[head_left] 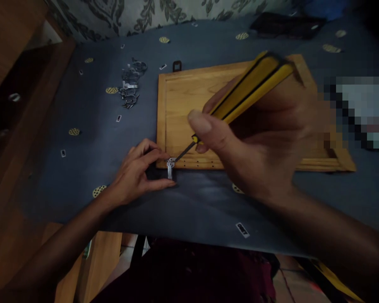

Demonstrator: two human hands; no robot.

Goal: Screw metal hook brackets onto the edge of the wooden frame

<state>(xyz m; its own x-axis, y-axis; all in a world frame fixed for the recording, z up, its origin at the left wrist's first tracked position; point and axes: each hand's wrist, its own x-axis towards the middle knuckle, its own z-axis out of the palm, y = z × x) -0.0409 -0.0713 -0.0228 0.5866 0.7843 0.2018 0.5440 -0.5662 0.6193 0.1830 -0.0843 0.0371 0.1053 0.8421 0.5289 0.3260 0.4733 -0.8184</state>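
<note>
My right hand (259, 143) is wrapped round a yellow-and-black screwdriver (249, 86). Its dark shaft slants down to the left, and the tip meets a small metal bracket (170, 166) at the near left corner of a wooden panel (183, 97). My left hand (135, 172) pinches that bracket with thumb and fingers and holds it against the panel's near edge. The panel lies flat on a dark blue cloth (94, 139) with pale round spots. A row of small holes runs along the panel's near edge.
A heap of metal brackets and clips (131, 84) lies on the cloth to the far left of the panel. A small black loop (177, 65) sits by the panel's far left corner. Dark items (284, 25) rest at the back. Wooden furniture (6, 84) stands to the left.
</note>
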